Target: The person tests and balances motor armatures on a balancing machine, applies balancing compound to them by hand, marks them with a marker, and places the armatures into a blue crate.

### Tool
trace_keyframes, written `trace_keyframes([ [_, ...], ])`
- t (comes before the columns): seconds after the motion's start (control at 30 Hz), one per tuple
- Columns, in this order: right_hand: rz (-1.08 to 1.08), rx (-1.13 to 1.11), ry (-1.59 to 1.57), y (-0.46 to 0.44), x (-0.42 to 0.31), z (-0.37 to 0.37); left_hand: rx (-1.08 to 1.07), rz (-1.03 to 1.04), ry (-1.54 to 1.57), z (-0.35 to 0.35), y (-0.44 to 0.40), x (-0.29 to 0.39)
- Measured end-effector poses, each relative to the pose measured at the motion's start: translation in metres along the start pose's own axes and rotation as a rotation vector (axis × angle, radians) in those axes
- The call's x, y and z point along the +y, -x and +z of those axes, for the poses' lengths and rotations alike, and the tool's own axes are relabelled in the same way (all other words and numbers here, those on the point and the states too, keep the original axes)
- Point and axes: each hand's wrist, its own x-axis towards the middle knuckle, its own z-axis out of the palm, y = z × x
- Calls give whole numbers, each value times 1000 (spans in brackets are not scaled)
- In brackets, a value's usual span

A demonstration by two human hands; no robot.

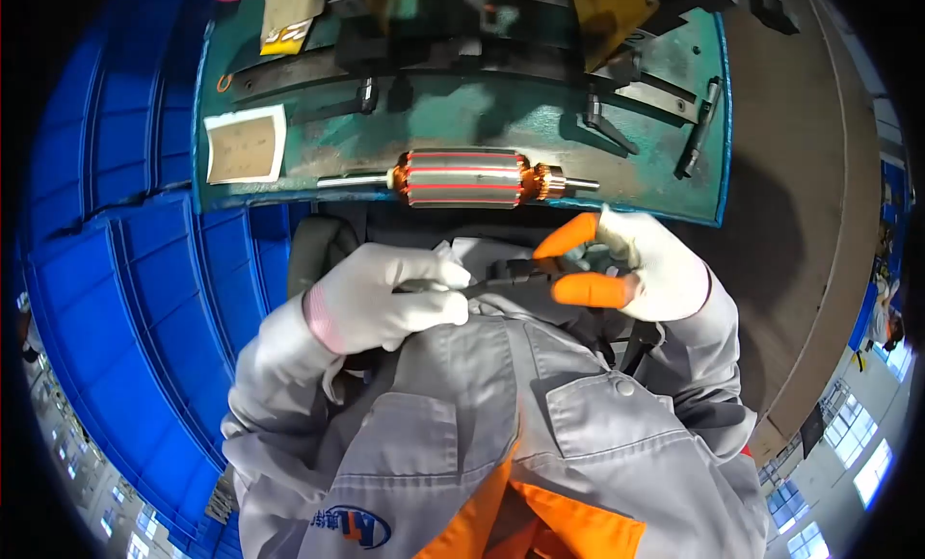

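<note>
In the head view, a dark, slim object [515, 269] spans the gap between my hands, above my lap; its kind cannot be made out. My left hand [390, 294], in a white glove, pinches its left end between thumb and fingers. My right hand [650, 270], gloved in white with orange covers on two fingers, closes around its right end. Beyond my hands, a motor armature [462, 178] with copper windings and red lines lies sideways along the bench's near edge, touched by neither hand.
The green workbench [318, 140] carries a metal fixture with black lever handles [607, 130]. A paper card [244, 146] lies at its left, a dark rod [700, 127] at its right. Blue panels [145, 299] stand to the left. A small packet [287, 27] lies at the back.
</note>
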Motion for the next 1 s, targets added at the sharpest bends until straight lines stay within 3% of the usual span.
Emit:
trace_keyframes([
  [0.07,135,116,-528,-5,11,9,36,24,-107,-2,0,4],
  [0.1,45,44,9,-5,3,4,1,55,-161,-6,-1,7],
  [0.17,202,95,-290,-6,6,8,-71,133,-264,-17,-4,6],
  [0.23,140,68,-170,-8,4,10,-239,437,-379,-39,-16,-14],
  [0.37,194,51,-189,-12,-1,15,-218,498,-546,-43,-16,-20],
  [0.4,191,45,-190,-13,0,17,-204,549,-722,-44,-11,-15],
  [0.47,182,24,-206,-15,0,17,-185,689,-697,-47,-16,-27],
  [0.53,173,-5,-231,-19,-7,18,-208,693,-580,-50,-17,-36],
  [0.57,155,-58,-78,-22,-11,16,-239,627,-481,-52,-15,-37],
  [0.67,93,-101,14,-24,-6,14,-152,596,-605,-39,-1,-19],
  [0.73,-24,-104,39,-26,-4,17,10,1021,-925,-29,-6,-28],
  [0.77,-63,-98,36,-27,0,18,120,768,-864,-14,2,-24],
  [0.8,-101,-93,32,-29,-3,24,195,915,-940,-10,-2,-28],
  [0.83,7,-56,246,-27,-17,30,245,871,-1024,-5,0,-27],
  [0.87,-210,-34,388,-29,-13,34,299,824,-1107,0,3,-25],
  [1.0,-299,-34,459,-32,-12,35,462,906,-1356,11,9,-28],
])
